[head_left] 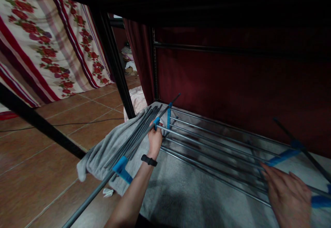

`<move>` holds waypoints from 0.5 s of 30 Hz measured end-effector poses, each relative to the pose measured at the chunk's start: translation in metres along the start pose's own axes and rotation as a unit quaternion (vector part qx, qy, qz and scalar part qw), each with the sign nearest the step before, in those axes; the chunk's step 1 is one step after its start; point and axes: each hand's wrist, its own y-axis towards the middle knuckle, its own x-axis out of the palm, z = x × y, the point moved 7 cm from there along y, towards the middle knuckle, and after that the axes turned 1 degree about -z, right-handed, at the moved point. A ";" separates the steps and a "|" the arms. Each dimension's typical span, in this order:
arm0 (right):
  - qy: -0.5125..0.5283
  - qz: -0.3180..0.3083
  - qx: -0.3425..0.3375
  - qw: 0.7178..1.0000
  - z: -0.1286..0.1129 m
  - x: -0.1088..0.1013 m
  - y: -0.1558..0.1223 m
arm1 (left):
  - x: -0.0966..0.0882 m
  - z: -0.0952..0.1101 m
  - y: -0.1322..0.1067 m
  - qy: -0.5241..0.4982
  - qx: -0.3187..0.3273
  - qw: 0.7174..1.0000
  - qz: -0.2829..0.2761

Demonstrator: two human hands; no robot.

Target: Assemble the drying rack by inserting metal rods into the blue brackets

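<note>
A frame of thin metal rods (207, 146) joined by blue plastic connectors (120, 164) stretches across the grey bedding. My left hand (155, 141), with a black band on its wrist, is closed around the left end of one rod, just under a blue connector (156, 121) on a long grey tube (88, 200). At the right, my right hand (288, 193) is closed over the same rod near its other end; its fingertips are partly hidden. Several loose grey tubes (138, 131) lie bundled beside my left hand.
Grey blanket (165, 200) covers the lower bunk. Black bed posts (116, 62) rise at the left, and a dark upper frame (207, 3) hangs low overhead. A cable (98, 121) crosses the tiled floor (51, 145). A floral curtain (51, 45) hangs at the far left.
</note>
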 end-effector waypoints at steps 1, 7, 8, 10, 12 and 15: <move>-0.003 -0.004 -0.004 1.000 0.000 0.000 0.000 | 0.000 0.000 0.000 0.000 0.001 1.000 -0.001; -0.026 0.007 -0.009 1.000 -0.004 -0.002 0.003 | 0.000 0.003 0.000 0.002 0.013 1.000 -0.010; -0.029 0.010 -0.006 1.000 -0.006 -0.003 0.004 | 0.000 0.004 0.000 0.006 0.013 1.000 -0.012; -0.030 0.012 0.001 0.999 -0.009 -0.004 0.004 | -0.001 0.005 0.000 0.012 0.013 1.000 -0.016; -0.025 0.015 0.008 1.000 -0.012 -0.004 0.004 | -0.001 0.005 0.000 0.015 0.016 1.000 -0.021; -0.011 0.019 0.013 1.000 -0.017 -0.003 0.006 | -0.001 0.004 0.001 0.015 0.017 0.999 -0.026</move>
